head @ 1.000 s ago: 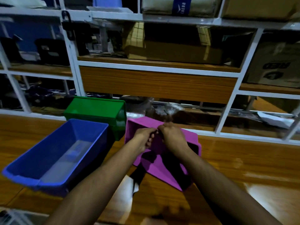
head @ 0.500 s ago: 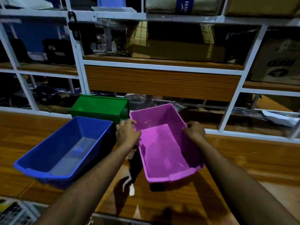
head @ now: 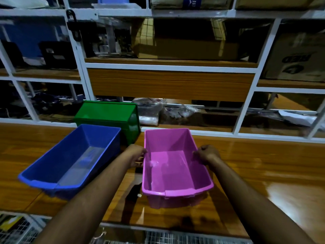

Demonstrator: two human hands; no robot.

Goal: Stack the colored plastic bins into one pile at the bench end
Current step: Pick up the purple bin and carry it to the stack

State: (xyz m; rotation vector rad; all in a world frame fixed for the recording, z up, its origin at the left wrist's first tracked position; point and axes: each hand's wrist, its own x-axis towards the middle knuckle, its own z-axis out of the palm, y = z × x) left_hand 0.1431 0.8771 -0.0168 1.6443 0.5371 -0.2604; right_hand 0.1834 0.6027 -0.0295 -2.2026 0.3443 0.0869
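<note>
A pink bin [head: 173,166] stands upright and open side up on the wooden bench [head: 255,166] in front of me. My left hand [head: 135,155] grips its left rim and my right hand [head: 206,154] grips its right rim. To its left lies a blue bin [head: 73,157], open side up and angled toward me. Behind the blue one, against the shelving, a green bin [head: 109,115] rests turned over, its bottom facing up.
White metal shelving [head: 82,71] with cardboard boxes and dark items rises behind the bench. Clear plastic bags [head: 151,111] lie on the low shelf behind the green bin. A wire mesh rack [head: 175,238] shows below the bench's front edge.
The pink bin was tipped over with both hands on its base. It is now turned upright, and my hands have shifted to its two side rims.
</note>
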